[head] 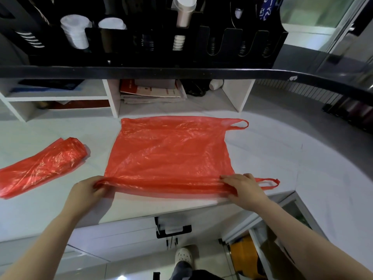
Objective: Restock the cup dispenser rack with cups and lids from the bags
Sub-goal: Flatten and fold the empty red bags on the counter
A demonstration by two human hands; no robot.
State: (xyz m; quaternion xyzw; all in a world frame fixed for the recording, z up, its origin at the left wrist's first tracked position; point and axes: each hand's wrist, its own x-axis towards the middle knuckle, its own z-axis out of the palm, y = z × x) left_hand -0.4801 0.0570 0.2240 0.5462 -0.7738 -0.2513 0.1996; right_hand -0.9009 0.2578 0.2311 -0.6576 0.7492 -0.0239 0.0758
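Clearly limp and feather-light, the flat red bag (169, 152) is lying spread between and beyond both hands, best taken along its folded near edge. The left hand (86, 194) is pinching that fold; the right hand (244, 187) is pressing it, fingers curled over. It is looking thin, translucent, crinkled and empty.

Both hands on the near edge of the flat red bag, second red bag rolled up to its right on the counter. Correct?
Not quite. The head view shows the rolled red bag lying to the left of the flat red bag, not the right. The rest holds: left hand and right hand both grip the flat bag's near edge, on the counter.
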